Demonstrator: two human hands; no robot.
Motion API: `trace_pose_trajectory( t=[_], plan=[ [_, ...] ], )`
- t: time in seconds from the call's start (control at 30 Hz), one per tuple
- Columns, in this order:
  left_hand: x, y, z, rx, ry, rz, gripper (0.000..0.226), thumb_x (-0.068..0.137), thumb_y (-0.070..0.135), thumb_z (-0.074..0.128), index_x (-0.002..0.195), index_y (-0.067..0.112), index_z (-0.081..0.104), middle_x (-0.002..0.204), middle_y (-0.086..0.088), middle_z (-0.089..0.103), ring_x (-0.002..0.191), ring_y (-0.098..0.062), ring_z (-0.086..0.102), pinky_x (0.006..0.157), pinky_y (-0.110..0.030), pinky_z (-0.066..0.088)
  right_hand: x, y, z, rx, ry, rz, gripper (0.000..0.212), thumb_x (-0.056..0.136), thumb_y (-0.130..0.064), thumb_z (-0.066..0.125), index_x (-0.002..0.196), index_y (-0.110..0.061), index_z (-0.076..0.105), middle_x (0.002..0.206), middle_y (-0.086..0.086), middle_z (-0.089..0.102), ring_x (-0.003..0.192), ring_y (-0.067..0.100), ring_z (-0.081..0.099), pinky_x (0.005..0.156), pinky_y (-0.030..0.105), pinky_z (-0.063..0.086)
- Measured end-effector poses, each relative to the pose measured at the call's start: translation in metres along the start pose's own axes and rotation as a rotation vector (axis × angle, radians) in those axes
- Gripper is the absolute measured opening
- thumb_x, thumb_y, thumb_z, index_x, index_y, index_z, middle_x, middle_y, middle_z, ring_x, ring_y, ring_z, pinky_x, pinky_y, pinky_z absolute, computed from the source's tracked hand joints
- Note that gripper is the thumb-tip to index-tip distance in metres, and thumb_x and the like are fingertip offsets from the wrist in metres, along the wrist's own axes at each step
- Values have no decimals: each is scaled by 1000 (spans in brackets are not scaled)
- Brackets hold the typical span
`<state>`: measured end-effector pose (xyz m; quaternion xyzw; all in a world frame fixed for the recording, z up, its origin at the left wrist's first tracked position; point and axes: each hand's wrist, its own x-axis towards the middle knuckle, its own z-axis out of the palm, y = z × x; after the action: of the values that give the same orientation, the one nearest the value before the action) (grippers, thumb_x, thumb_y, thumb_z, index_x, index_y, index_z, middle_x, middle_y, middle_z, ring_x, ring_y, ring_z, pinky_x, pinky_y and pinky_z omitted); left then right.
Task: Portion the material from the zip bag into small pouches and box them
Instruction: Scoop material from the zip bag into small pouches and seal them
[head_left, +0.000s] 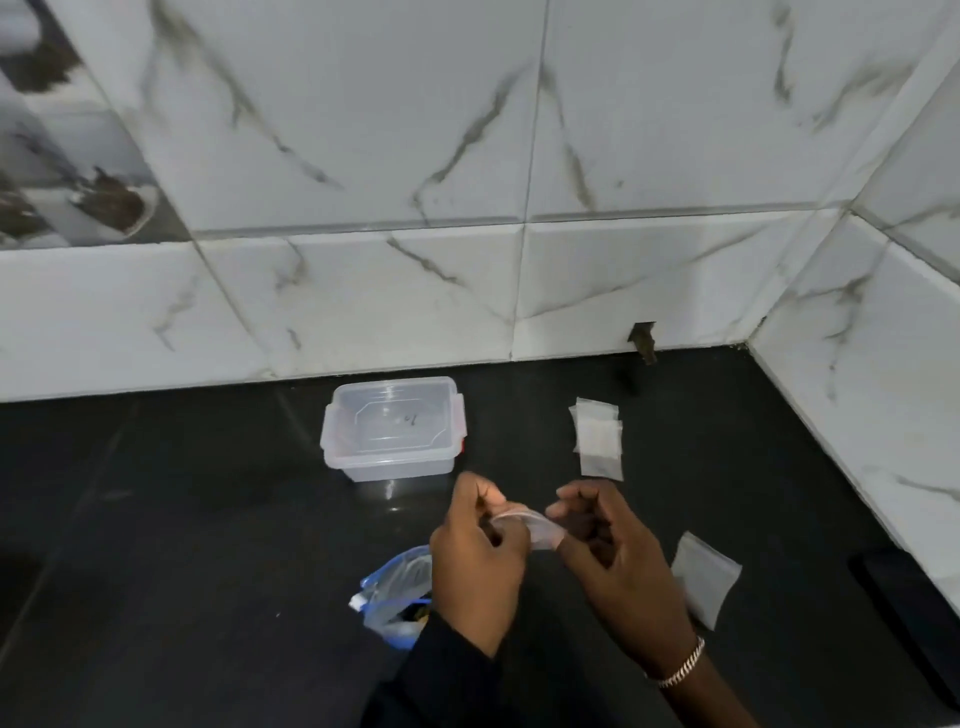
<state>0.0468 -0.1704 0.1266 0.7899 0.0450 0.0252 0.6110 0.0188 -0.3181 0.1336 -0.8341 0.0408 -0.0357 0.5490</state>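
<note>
1. Cool, diffuse light is spread over the scene; the marbled wall tiles (363, 130) are rendered bright, the black countertop (182, 519) very dark.
2. Small glints and a faint reflection are caught on the countertop just before the clear box (392, 431).
3. Soft blur is seen throughout; the left hand (475, 556), right hand (613, 556) and the small pouch (530, 527) pinched between them are slightly smeared.
4. Tile joints are bowed toward the edges by the wide lens.

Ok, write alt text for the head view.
Left hand and right hand pinch a small clear pouch over a black counter. Behind stands a clear box; more pouches lie right, a blue-edged zip bag by the left wrist.
</note>
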Motion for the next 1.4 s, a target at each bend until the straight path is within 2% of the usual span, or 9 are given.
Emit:
trace_pose_trajectory(
  t=[0.17, 0.4, 0.57, 0.77, 0.87, 0.97, 1.17, 1.3, 1.4],
  plan=[
    [-33, 8, -48, 112, -141, 147, 24, 84, -2, 60, 78, 19, 49, 85, 6, 68, 78, -11, 68, 66, -34, 57, -19, -21, 30, -145, -109, -99, 25, 86, -16, 74, 100, -34, 66, 85, -14, 71, 73, 8, 68, 64, 20, 54],
    [-47, 2, -109, 286, -142, 282, 30, 78, -2, 56, 74, 21, 74, 100, 18, 71, 86, 0, 69, 76, -27, 58, -17, -56, 55, -197, -249, -197, 20, 84, -11, 72, 92, -28, 66, 79, -12, 68, 64, 9, 64, 60, 16, 49],
    [-40, 24, -172, 125, -35, 137, 44, 79, -18, 57, 81, 20, 80, 93, 15, 77, 76, -6, 73, 70, -18, 57, -11, -87, 52, -194, -146, -332, 15, 86, -30, 74, 101, -32, 69, 107, -18, 64, 94, 7, 65, 71, 14, 51],
    [-42, 4, -221, 90, -336, -7, 47, 82, -20, 56, 73, 18, 81, 104, 12, 76, 56, -24, 71, 52, -25, 55, -22, -58, 65, -527, -398, -98, 14, 89, -45, 63, 96, -38, 73, 144, -22, 38, 135, 3, 25, 102, 20, 32],
    [-51, -20, -199, 310, -542, 56, 32, 76, 5, 60, 78, 29, 81, 113, 33, 68, 82, 5, 72, 73, -19, 58, -16, -38, 89, -612, -406, -38, 19, 91, -44, 59, 101, -35, 73, 146, -17, 37, 135, 8, 24, 109, 35, 37],
    [-52, -45, -176, 495, -658, 139, 41, 69, 38, 41, 85, 34, 78, 118, 47, 55, 114, 29, 45, 95, -3, 42, 4, -21, 105, -730, -471, -19, 23, 96, -35, 53, 111, -35, 70, 145, -9, 39, 132, 19, 33, 107, 46, 41],
    [-49, -67, -146, 652, -646, 174, 42, 82, 39, 35, 106, 30, 69, 151, 38, 23, 126, 2, 52, 100, -9, 38, 31, -4, 125, -1021, -806, -111, 39, 92, -13, 54, 121, -36, 67, 120, 6, 50, 104, 33, 62, 89, 35, 49],
    [-47, -80, -141, 662, -569, 130, 43, 93, 25, 39, 133, 27, 55, 148, 22, 37, 103, 6, 56, 76, 11, 26, 32, 1, 131, -1108, -821, -187, 32, 94, -17, 55, 123, -26, 65, 120, 12, 54, 106, 38, 62, 87, 41, 50],
    [-54, -81, -145, 734, -680, 172, 47, 80, 26, 34, 107, 32, 72, 120, 18, 59, 75, 3, 66, 60, -5, 48, 33, 3, 135, -1140, -834, -219, 28, 93, -14, 54, 120, -13, 63, 119, 17, 61, 107, 40, 63, 87, 43, 51]
  ],
)
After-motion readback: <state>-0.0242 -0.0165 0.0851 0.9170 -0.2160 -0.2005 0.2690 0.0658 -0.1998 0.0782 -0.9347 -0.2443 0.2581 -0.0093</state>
